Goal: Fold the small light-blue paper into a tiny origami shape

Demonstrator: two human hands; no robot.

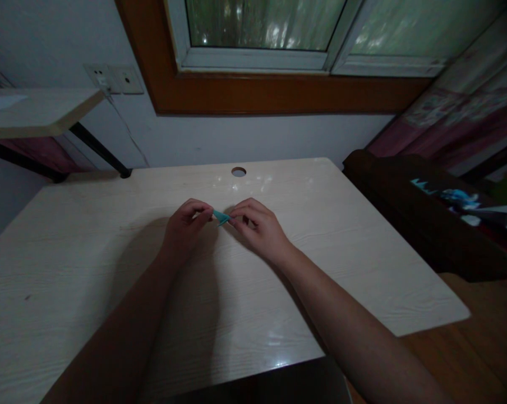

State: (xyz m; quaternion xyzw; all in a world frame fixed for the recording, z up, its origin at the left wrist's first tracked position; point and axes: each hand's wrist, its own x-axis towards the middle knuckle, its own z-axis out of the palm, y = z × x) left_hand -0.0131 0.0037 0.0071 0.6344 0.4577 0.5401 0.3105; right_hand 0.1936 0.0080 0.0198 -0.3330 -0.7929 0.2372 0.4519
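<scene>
A small teal piece of folded paper [221, 217] is held between my two hands, just above the pale wood-grain desk [341, 241]. My left hand [188, 224] pinches its left end between thumb and fingers. On the other side, my right hand [258, 227] pinches the right end with thumb and fingertips. The piece has a pointed, angled shape with a flap hanging at its lower side. The fingertips cover both of its ends.
A round cable hole [239, 171] lies near the desk's back edge. At the left stands a raised shelf [43, 115] on black legs. A cord hangs from the wall socket [106, 78]. Right of the desk is dark furniture [388, 207] with assorted items on it.
</scene>
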